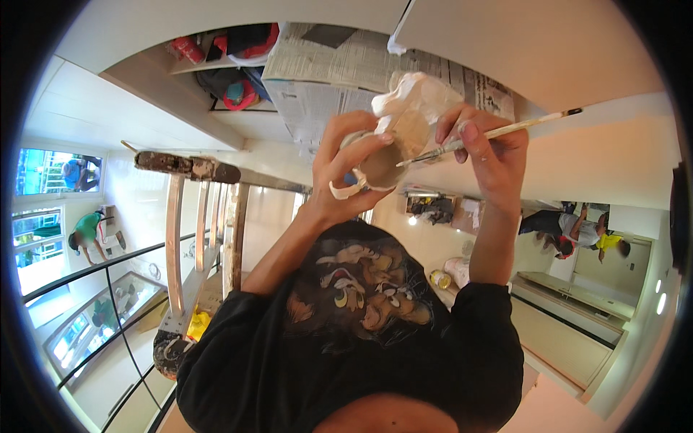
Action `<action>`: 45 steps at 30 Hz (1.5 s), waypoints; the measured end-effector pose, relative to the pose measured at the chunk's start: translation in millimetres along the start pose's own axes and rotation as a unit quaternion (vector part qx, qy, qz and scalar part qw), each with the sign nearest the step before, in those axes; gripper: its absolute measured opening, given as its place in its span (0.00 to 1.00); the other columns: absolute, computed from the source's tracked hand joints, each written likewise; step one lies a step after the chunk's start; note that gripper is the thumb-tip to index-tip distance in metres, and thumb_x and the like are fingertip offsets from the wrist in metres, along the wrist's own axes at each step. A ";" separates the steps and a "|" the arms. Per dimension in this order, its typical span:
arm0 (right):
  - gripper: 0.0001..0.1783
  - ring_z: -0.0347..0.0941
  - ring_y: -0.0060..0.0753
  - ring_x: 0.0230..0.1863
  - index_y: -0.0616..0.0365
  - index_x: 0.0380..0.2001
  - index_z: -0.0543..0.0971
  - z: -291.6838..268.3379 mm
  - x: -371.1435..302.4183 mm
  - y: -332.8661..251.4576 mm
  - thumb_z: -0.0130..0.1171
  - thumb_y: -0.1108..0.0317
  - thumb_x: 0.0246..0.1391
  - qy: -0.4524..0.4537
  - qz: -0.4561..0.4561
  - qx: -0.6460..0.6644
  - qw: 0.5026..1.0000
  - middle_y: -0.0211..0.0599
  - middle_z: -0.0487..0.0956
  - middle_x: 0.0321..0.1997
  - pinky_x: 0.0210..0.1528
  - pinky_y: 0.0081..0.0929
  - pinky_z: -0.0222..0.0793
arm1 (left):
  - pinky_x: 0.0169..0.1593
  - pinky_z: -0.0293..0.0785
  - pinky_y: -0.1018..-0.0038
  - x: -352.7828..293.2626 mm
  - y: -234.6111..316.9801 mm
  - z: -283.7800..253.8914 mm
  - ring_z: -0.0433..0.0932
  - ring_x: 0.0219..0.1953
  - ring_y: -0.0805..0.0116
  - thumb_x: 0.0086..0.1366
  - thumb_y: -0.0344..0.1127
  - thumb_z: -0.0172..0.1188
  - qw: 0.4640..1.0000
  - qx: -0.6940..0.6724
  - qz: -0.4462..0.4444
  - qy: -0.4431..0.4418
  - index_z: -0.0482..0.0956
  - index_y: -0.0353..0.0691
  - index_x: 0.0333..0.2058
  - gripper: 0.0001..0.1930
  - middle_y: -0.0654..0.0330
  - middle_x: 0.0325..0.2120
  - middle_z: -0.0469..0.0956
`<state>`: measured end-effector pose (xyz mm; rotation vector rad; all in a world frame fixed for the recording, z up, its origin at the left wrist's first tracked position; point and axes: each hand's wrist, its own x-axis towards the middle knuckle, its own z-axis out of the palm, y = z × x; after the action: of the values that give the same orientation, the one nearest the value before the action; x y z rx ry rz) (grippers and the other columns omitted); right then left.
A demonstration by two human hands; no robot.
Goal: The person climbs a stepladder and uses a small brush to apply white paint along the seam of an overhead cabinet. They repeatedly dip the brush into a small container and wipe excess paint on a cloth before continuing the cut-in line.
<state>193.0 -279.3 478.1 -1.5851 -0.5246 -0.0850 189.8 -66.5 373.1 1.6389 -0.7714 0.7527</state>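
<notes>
In my left hand (339, 162) is a small round cup (381, 169) with a pale rim, tilted so that its beige-grey inside shows. The fingers wrap round its side and rim. My right hand (494, 159) pinches a slim paintbrush (534, 123) near its bristle end, the long handle pointing right. The brush tip reaches the cup's right edge; whether it touches is hard to tell. Just beyond both hands is a white, lumpy, crumpled-looking form (419, 97), partly covered by my fingers. I cannot make out its kind.
A surface covered with newspaper (310, 68) lies beyond my hands. At left stands a paint-spattered wooden ladder (175, 245), near a black railing (108, 270). Shelves with bags (231, 83) are at the far left. Other people (570, 231) are in the background on both sides.
</notes>
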 end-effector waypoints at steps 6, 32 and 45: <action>0.14 0.74 0.30 0.23 0.68 0.39 0.79 -18.0 21.7 19.7 0.56 0.64 0.69 0.064 -0.087 0.118 0.987 0.47 0.81 0.30 0.25 0.28 0.71 | 0.55 0.73 0.61 -11.8 -19.7 4.5 0.75 0.54 0.52 0.49 0.23 0.78 0.998 -0.021 -0.062 0.011 0.68 0.44 0.59 0.39 0.46 0.54 0.71; 0.06 0.76 0.24 0.22 0.73 0.38 0.81 -123.7 251.9 -13.7 0.58 0.78 0.62 0.047 -0.542 -0.157 0.824 0.40 0.81 0.28 0.21 0.21 0.72 | 0.58 0.71 0.61 -54.1 -142.5 56.6 0.73 0.55 0.56 0.51 0.21 0.72 0.982 0.030 -0.159 0.102 0.64 0.46 0.60 0.39 0.52 0.52 0.67; 0.05 0.73 0.20 0.22 0.72 0.38 0.81 -129.9 274.3 -71.4 0.61 0.82 0.59 0.038 -0.511 -0.163 0.843 0.38 0.81 0.27 0.23 0.18 0.70 | 0.58 0.73 0.61 -18.3 -111.9 42.0 0.73 0.55 0.55 0.50 0.20 0.71 0.980 0.047 -0.169 0.094 0.62 0.47 0.61 0.41 0.51 0.52 0.67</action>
<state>443.5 -328.6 657.1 -1.4460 -1.3009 -1.0915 272.9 -87.2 287.7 1.6991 -0.3161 0.6944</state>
